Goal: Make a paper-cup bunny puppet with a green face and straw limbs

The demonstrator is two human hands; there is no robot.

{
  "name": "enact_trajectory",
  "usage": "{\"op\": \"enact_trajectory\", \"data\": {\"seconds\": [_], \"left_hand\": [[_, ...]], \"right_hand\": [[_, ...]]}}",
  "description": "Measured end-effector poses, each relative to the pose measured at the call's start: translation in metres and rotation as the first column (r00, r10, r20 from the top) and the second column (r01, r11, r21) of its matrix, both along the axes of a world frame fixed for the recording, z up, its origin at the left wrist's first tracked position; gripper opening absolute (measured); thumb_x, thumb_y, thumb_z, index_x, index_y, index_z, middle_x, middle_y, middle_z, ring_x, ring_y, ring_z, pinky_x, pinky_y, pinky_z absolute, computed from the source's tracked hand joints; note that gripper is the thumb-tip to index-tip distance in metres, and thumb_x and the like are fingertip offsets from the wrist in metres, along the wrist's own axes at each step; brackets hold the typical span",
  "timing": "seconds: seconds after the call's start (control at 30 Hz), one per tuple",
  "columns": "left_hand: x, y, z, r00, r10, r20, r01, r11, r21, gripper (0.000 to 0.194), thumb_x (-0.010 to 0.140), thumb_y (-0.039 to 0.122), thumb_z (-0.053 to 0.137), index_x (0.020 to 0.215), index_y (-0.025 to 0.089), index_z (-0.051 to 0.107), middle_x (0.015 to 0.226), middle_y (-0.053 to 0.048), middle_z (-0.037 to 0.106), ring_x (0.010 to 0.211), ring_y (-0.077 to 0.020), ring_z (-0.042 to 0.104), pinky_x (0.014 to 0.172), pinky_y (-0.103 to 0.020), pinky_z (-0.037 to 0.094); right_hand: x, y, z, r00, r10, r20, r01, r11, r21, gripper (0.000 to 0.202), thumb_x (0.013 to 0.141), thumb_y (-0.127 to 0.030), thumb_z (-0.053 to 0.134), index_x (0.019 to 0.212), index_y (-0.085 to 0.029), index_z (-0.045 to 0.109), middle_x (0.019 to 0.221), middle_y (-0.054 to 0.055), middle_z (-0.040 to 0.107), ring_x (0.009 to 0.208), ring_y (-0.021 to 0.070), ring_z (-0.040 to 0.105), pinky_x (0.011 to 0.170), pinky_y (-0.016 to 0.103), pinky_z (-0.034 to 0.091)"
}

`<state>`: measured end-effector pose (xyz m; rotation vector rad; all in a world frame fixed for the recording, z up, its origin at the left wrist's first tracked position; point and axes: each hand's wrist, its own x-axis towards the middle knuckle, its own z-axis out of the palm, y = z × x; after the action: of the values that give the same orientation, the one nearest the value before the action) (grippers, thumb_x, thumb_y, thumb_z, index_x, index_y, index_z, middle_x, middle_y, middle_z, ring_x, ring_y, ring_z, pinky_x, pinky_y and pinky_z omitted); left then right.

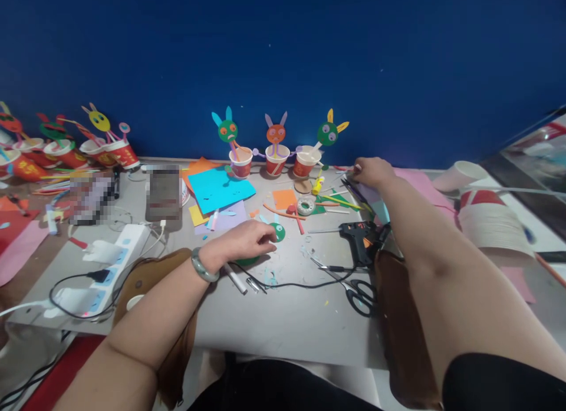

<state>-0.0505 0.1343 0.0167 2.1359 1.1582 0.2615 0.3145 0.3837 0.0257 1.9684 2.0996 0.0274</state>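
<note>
1. On my feed, the left hand (248, 239) sits low over the pale grey bench (287, 334), fingers curled; I can't tell whether they pinch anything.
2. The small round green paper disc with a pale eye (278, 232) is right at those fingertips, partly hidden from me behind them.
3. Below the same fingers, another green paper piece (247, 262) peeks out; the hand covers the rest, so its shape escapes me.
4. My right hand (375, 170) is farther out, fingers bent downward; their tips are too small and shaded for me to tell whether they are spread or pinching something.
5. Just nearer me than the right fingers lie dark, slim sticks (354, 190), hard to make out individually.
6. Between the two hands' fingers, but closer to me, rests a black glue gun (360, 252), its rear end lost in dark clutter near the right forearm.
7. Beyond the left fingers stands a red-and-white paper cup with an orange, rabbit-eared paper head (276, 165).
</note>
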Motion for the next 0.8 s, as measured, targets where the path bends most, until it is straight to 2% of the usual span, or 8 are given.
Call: {"op": "enact_trajectory", "data": {"seconds": [0.1,0.27,0.5,0.67,0.8], "left_hand": [[0.0,0.0,0.0,1.0,0.013,0.004,-0.013,1.0,0.006,0.014,0.098,0.028,0.069,0.099,0.017,0.078,0.087,-0.004,0.075,0.079,-0.0162,0.062,0.073,-0.029,0.04],[0.001,-0.001,0.003,0.999,0.029,0.016,-0.028,0.999,-0.021,0.013,0.098,0.027,0.07,0.1,0.017,0.078,0.082,-0.002,0.071,0.074,-0.0147,0.058,0.071,-0.029,0.038],[0.001,-0.002,0.004,0.999,0.04,0.014,-0.039,0.999,-0.031,0.016,0.098,0.03,0.07,0.103,0.016,0.079,0.082,-0.002,0.071,0.073,-0.0147,0.057,0.071,-0.028,0.039],[0.002,-0.001,0.004,0.999,0.047,-0.004,-0.047,0.999,-0.011,0.017,0.098,0.029,0.069,0.103,0.016,0.079,0.088,-0.005,0.076,0.08,-0.0169,0.063,0.074,-0.028,0.041],[0.001,0.0,0.006,0.999,0.033,0.024,-0.033,0.999,0.004,0.015,0.098,0.027,0.069,0.1,0.016,0.078,0.09,-0.005,0.077,0.083,-0.017,0.065,0.076,-0.028,0.042]], "right_hand": [[0.001,0.003,-0.001,1.0,0.015,0.005,-0.015,1.0,-0.007,0.033,0.11,-0.036,0.064,0.135,-0.017,0.074,0.141,0.019,0.074,0.133,0.0317,0.069,0.104,0.039,0.056],[-0.003,0.011,-0.002,0.998,0.049,0.036,-0.047,0.996,-0.071,0.044,0.107,-0.045,0.074,0.144,-0.02,0.069,0.146,0.012,0.069,0.127,0.0272,0.071,0.107,0.051,0.063],[-0.015,0.026,0.01,0.989,0.092,0.115,-0.07,0.981,-0.182,0.041,0.107,-0.043,0.074,0.142,-0.022,0.07,0.146,0.012,0.069,0.127,0.0264,0.071,0.106,0.047,0.064],[-0.017,0.025,0.013,0.99,0.083,0.114,-0.06,0.98,-0.19,0.041,0.107,-0.043,0.074,0.142,-0.022,0.07,0.146,0.012,0.069,0.127,0.0262,0.071,0.106,0.046,0.064],[-0.011,0.017,0.017,0.999,0.045,0.031,-0.04,0.989,-0.142,0.038,0.108,-0.044,0.073,0.14,-0.024,0.071,0.145,0.011,0.069,0.126,0.0251,0.071,0.106,0.046,0.063]]}}
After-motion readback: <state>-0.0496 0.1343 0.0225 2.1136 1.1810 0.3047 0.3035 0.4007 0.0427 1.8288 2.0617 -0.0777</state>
